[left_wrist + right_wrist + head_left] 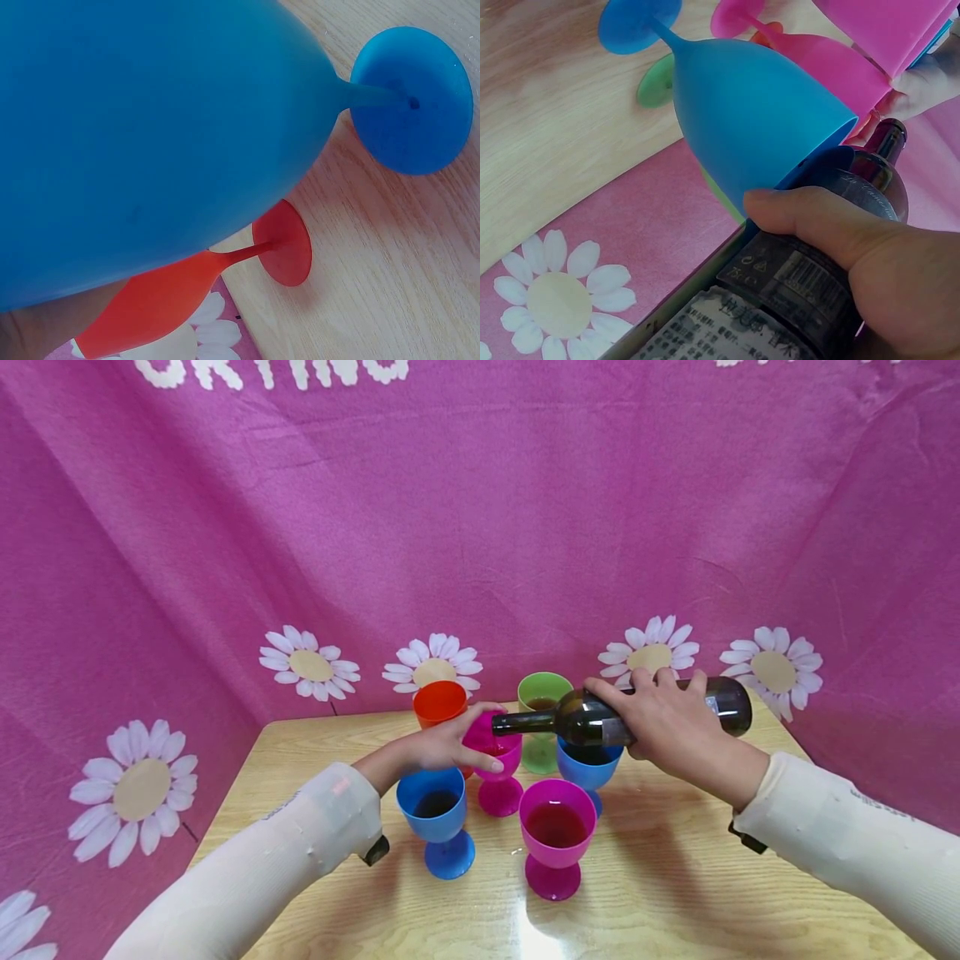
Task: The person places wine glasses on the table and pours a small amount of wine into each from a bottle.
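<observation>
In the head view my left hand (pixel 438 745) holds the bowl of a pink goblet (pixel 510 764), thumb on the near side and fingers on the far side. Dark bottle (pixel 573 718) lies nearly level in my right hand (pixel 671 720), its neck pointing left with the mouth over that goblet's rim. Some red liquid shows inside the goblet. From the right wrist, the bottle's printed back label (pixel 780 281) and my thumb along its side are visible. A blue goblet (pixel 588 772) with dark liquid stands just under the bottle's body.
Nearer me stand another blue goblet (pixel 432 818) with dark liquid and a pink goblet (pixel 555 852) with red liquid. Behind are an orange-red goblet (pixel 437 706) and a green goblet (pixel 538 752). A pink flowered cloth (pixel 480 543) hangs behind the wooden table (pixel 645 893).
</observation>
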The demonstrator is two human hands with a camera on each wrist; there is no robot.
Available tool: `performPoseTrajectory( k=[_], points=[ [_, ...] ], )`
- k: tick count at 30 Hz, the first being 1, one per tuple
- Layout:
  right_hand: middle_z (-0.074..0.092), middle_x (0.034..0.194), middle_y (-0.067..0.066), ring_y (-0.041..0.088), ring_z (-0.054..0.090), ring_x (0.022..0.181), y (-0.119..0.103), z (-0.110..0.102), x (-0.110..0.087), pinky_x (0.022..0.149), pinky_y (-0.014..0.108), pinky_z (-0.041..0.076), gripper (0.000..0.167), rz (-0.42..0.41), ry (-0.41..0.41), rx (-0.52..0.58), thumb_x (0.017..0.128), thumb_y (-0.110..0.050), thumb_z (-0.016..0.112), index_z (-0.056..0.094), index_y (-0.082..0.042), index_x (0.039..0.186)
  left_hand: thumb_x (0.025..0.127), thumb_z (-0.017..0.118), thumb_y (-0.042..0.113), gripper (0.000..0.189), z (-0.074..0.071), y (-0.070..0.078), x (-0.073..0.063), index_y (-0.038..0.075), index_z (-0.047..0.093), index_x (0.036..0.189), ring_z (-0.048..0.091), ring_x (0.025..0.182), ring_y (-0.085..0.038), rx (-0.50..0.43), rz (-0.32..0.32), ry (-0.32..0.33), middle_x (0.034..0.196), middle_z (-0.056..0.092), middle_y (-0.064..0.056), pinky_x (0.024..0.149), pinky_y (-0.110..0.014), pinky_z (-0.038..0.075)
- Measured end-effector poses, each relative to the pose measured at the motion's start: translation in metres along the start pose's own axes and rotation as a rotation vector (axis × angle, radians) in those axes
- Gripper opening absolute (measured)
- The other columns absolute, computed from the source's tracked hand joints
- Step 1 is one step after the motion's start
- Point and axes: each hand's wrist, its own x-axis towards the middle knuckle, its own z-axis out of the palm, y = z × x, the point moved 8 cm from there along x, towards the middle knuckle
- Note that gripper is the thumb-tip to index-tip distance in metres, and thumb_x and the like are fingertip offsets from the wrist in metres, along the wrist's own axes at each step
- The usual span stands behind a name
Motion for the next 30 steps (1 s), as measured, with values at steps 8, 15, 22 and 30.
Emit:
performPoseTrajectory(
  k=[8,15,22,30],
  points=[
    [0.059,0.111,0.024,0.048,0.058,0.096,-0.0008,-0.0010,-0.0003,0.079,0.075,0.041,0.093,-0.005,0.005,-0.003,0.067,-0.019,0.096,0.050,-0.033,0.146,0.090,0.080,0.026,0.084,0.0002,-0.0006,0.0002,0.026,0.030,0.157,0.051,0.132,-0.026,-0.003,-0.001,-0.004,0.145,0.053,-0.006,0.101,-0.044,0.053],
    [0.060,0.111,0.024,0.048,0.058,0.096,-0.0019,-0.0008,0.0001,0.079,0.076,0.041,0.092,-0.007,0.003,-0.008,0.067,-0.020,0.096,0.051,-0.033,0.146,0.090,0.080,0.025,0.085,-0.0002,0.0003,0.0000,0.025,0.029,0.158,0.050,0.133,-0.027,-0.004,0.007,-0.008,0.145,0.052,-0.007,0.102,-0.044,0.053],
    [0.060,0.112,0.025,0.048,0.058,0.096,-0.0027,0.0001,0.0006,0.078,0.075,0.041,0.094,-0.003,-0.005,-0.015,0.066,-0.021,0.097,0.050,-0.033,0.146,0.090,0.080,0.025,0.084,0.0005,0.0007,-0.0004,0.024,0.029,0.158,0.051,0.132,-0.026,-0.008,0.009,-0.005,0.144,0.053,-0.006,0.103,-0.044,0.052],
    [0.060,0.112,0.026,0.048,0.058,0.094,-0.0039,-0.0007,0.0003,0.076,0.074,0.042,0.096,-0.017,0.007,-0.033,0.064,-0.022,0.098,0.050,-0.032,0.147,0.091,0.080,0.024,0.082,0.0010,0.0001,0.0003,0.024,0.031,0.157,0.051,0.132,-0.026,-0.017,0.015,-0.001,0.144,0.054,-0.006,0.104,-0.044,0.051]
  ],
)
